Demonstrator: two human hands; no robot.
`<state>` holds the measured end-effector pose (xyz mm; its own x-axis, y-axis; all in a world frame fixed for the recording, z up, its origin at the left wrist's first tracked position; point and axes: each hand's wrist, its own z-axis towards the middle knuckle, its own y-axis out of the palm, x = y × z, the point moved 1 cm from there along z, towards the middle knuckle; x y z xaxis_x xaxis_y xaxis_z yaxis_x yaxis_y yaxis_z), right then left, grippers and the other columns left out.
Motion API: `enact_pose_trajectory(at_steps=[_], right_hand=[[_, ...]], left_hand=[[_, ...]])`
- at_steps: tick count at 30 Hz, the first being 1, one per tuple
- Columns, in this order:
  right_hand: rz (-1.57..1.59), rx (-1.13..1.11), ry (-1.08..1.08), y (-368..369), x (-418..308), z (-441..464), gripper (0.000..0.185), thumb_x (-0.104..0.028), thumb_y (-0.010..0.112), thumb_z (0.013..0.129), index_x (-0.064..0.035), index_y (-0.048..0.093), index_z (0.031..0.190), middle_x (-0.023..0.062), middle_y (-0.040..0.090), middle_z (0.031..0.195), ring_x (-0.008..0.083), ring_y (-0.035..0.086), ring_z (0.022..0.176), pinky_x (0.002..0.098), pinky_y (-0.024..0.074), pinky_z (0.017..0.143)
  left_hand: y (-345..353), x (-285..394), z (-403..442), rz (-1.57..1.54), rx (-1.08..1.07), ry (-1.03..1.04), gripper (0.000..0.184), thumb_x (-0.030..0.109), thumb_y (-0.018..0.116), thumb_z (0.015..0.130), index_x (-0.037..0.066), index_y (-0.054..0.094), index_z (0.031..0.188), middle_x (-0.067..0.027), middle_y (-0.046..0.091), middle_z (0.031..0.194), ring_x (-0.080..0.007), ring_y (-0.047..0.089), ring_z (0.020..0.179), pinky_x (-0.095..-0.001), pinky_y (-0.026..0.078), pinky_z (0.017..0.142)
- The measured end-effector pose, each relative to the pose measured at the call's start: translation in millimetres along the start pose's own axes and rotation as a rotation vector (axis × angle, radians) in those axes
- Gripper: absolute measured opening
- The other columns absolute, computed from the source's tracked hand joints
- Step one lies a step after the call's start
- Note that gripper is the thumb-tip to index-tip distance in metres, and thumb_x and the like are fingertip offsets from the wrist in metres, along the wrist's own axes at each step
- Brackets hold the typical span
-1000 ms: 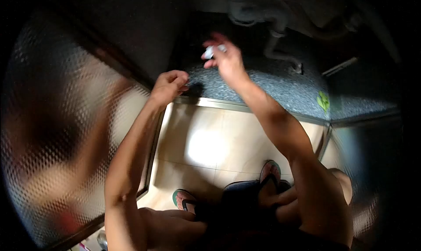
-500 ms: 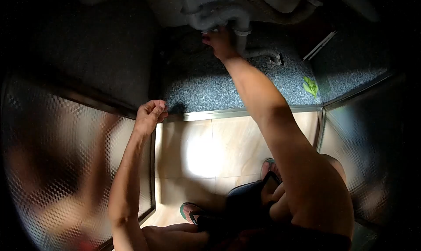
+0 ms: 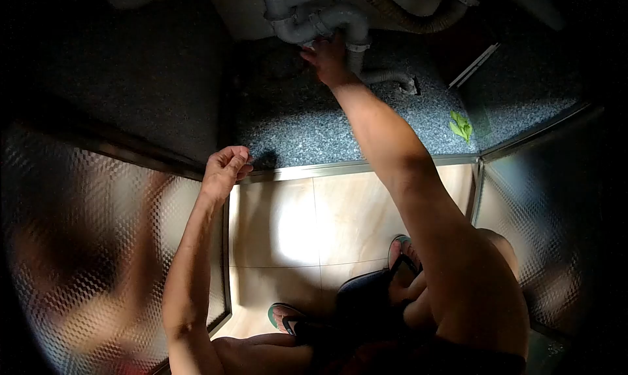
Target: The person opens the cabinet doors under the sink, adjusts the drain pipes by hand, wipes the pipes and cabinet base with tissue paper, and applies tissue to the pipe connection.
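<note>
My right hand reaches deep into the dark cabinet, up against the underside of a grey plastic drain trap. Its fingers are bent around the bottom of the bend, where a small pale part shows; the grip itself is partly in shadow. My left hand is at the front edge of the cabinet floor, by the left door. Its fingers are curled and the thumb presses against them. Whatever may be between them is too small to make out.
A corrugated hose runs along the top right, and a thinner hose enters a floor hole. Green leaves lie on the speckled cabinet floor. Textured glass doors stand open at left and right.
My right hand's fingers have shifted slightly and turned at the trap's underside, looking a little more spread. My left hand stays nearly still. The camera view has moved slightly.
</note>
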<state>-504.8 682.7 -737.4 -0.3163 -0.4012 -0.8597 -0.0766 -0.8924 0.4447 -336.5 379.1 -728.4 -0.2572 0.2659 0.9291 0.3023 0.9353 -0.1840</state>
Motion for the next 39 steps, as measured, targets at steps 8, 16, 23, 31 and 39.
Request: enact_pose_trajectory(at_steps=[8,16,23,31,39], right_hand=[[-0.580,0.042,-0.180,-5,-7,5,0.053,0.000,0.048,0.089,-0.0157,0.031,0.136,0.0101,0.048,0.123,0.0241,0.057,0.098,0.0364,0.0545,0.075],[-0.354,0.159,0.001,-7,-17,3,0.047,0.001,0.044,0.092,-0.0131,0.031,0.135,0.0111,0.047,0.123,0.0241,0.057,0.098,0.0349,0.0554,0.068],[-0.556,-0.105,-0.175,-44,32,56,0.057,0.006,0.051,0.086,-0.0147,0.031,0.135,0.0120,0.042,0.131,0.0284,0.053,0.109,0.0421,0.0537,0.086],[-0.868,-0.276,-0.551,-46,33,53,0.051,-0.002,0.059,0.086,-0.0185,0.038,0.130,0.0077,0.050,0.125,0.0270,0.052,0.113,0.0431,0.0514,0.089],[0.126,0.146,0.351,4,-44,7,0.045,-0.022,0.060,0.088,-0.0043,0.050,0.128,0.0182,0.044,0.137,0.0424,0.045,0.118,0.0514,0.0262,0.109]], left_hand=[[-12,-7,-16,0.020,0.057,-0.027,0.023,0.031,0.059,0.093,0.010,0.064,0.101,-0.0018,0.066,0.094,-0.0123,0.062,0.080,-0.0280,0.049,0.071],[-1,2,-7,-0.003,0.048,-0.021,0.023,0.030,0.059,0.094,0.008,0.064,0.101,-0.0017,0.065,0.091,-0.0110,0.061,0.080,-0.0263,0.048,0.070],[1,-7,-5,0.005,0.017,-0.012,0.019,0.026,0.060,0.094,0.008,0.064,0.100,0.0000,0.064,0.090,-0.0100,0.061,0.077,-0.0237,0.049,0.067],[8,6,-13,-0.005,0.010,-0.002,0.016,0.024,0.059,0.094,0.009,0.063,0.093,0.0016,0.062,0.085,-0.0082,0.059,0.075,-0.0226,0.047,0.067],[10,10,-11,0.077,0.027,-0.003,0.023,0.031,0.058,0.094,0.008,0.063,0.095,0.0008,0.063,0.088,-0.0091,0.059,0.076,-0.0242,0.046,0.067]])
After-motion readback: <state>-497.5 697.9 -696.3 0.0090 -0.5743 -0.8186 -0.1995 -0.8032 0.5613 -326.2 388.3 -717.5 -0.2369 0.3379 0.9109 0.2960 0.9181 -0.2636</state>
